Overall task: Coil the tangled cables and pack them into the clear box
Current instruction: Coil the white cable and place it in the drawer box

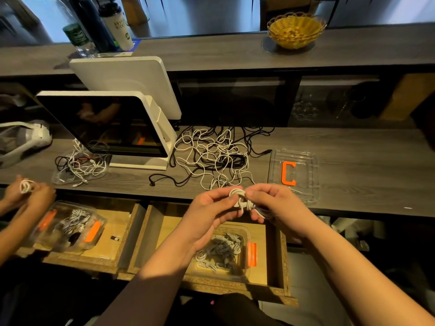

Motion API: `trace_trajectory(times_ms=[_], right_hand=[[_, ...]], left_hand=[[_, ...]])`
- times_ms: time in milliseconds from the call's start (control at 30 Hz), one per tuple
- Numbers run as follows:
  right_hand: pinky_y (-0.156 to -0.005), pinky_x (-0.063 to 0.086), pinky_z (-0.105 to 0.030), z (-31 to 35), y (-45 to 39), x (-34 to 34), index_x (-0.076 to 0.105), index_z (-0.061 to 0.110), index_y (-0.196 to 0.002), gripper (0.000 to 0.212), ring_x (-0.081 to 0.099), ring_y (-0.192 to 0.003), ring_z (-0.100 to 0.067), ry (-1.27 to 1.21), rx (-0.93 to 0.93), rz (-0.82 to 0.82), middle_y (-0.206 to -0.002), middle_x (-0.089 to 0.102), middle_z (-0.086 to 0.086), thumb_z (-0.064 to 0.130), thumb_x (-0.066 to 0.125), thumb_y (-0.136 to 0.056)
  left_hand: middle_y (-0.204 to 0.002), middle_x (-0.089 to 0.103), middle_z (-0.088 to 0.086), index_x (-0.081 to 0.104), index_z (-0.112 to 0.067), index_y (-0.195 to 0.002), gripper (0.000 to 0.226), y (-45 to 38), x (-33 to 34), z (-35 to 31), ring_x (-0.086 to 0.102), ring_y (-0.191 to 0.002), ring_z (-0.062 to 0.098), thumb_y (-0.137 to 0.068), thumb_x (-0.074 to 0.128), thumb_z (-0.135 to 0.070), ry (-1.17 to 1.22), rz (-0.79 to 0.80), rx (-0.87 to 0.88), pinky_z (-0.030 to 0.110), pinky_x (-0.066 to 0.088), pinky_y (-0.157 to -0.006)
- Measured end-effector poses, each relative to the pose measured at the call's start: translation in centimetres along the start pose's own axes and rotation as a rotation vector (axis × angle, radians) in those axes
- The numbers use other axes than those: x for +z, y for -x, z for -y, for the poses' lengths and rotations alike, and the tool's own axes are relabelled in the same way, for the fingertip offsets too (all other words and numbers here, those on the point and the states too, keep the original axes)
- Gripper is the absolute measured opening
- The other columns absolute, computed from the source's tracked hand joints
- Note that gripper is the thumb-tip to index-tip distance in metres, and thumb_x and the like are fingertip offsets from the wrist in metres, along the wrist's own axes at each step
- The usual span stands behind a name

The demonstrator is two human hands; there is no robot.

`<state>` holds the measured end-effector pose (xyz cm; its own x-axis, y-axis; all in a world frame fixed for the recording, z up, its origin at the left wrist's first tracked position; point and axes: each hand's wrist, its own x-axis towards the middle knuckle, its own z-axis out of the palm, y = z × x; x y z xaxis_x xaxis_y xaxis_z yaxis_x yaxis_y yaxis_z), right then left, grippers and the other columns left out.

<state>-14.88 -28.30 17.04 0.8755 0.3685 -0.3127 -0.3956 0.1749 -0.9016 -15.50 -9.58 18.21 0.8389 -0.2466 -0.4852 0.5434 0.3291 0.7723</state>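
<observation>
My left hand [213, 208] and right hand [270, 203] pinch the small coiled white cable [240, 200]. I should cinch the wrap tight, then lower it into the clear plastic box [244, 234] below.

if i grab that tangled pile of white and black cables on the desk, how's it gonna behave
The tangled pile of thin white and black cables would probably come up floppy, its loose loops sagging. Since the strands cross one another, it would likely lift as one snagged clump, trailing ends across the grey wood-grain desk. It looks light.

Dim, warm indoor light, bright window glare along the top, wide-angle bending at edges.
</observation>
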Motion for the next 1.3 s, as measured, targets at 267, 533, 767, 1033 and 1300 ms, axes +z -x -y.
trace_trajectory(times_ms=[267,533,767,1033,1300], right_hand=[[-0.060,0.052,-0.025,-0.7,-0.1,-0.3,0.070,0.004,-0.100,0.014,0.060,-0.063,-0.017,0.252,-0.114,-0.143,-0.079,0.065,-0.012,0.014,0.063,-0.093],[-0.067,0.051,-0.029,-1.1,0.6,-0.9,0.071,0.016,-0.097,0.022,0.062,-0.074,-0.014,0.482,-0.218,-0.182,-0.089,0.068,-0.011,0.021,0.081,-0.078],[-0.052,0.047,-0.022,-0.3,1.5,-1.7,0.070,0.004,-0.099,0.021,0.058,-0.053,-0.012,0.197,-0.094,-0.051,-0.066,0.065,-0.005,0.020,0.069,-0.085],[-0.047,0.041,-0.020,0.0,1.3,-1.7,0.070,0.007,-0.093,0.014,0.051,-0.047,-0.012,-0.087,-0.014,0.033,-0.079,0.061,-0.017,0.017,0.068,-0.083],[-0.048,0.047,-0.016,0.4,0.3,-0.3,0.065,-0.002,-0.107,0.023,0.055,-0.049,-0.009,-0.195,0.061,0.205,-0.077,0.065,-0.011,0.011,0.060,-0.088]], left_hand=[[-0.065,0.069,0.013,0.073,-0.002,-0.081,0.040,-0.2,1.2,0.4,0.063,-0.053,0.017,-0.095,0.063,-0.038,-0.490,-0.089,-0.093,0.020,0.052,-0.052],[-0.056,0.057,0.001,0.065,-0.011,-0.072,0.028,-0.7,1.8,1.0,0.053,-0.049,0.013,-0.099,0.057,-0.014,-0.662,-0.092,0.046,0.026,0.047,-0.052],[-0.056,0.051,0.005,0.055,-0.022,-0.046,0.056,-0.4,2.3,1.3,0.049,-0.058,0.019,-0.099,0.041,-0.008,-0.299,0.048,0.089,0.030,0.041,-0.060],[-0.062,0.057,0.009,0.060,-0.014,-0.061,0.027,0.0,2.1,1.8,0.056,-0.058,0.018,-0.082,0.046,-0.021,-0.023,0.099,0.045,0.027,0.040,-0.060],[-0.061,0.062,0.007,0.062,-0.016,-0.051,0.037,0.6,-0.1,0.5,0.059,-0.056,0.013,-0.082,0.042,-0.021,0.073,0.096,0.019,0.019,0.041,-0.049]])
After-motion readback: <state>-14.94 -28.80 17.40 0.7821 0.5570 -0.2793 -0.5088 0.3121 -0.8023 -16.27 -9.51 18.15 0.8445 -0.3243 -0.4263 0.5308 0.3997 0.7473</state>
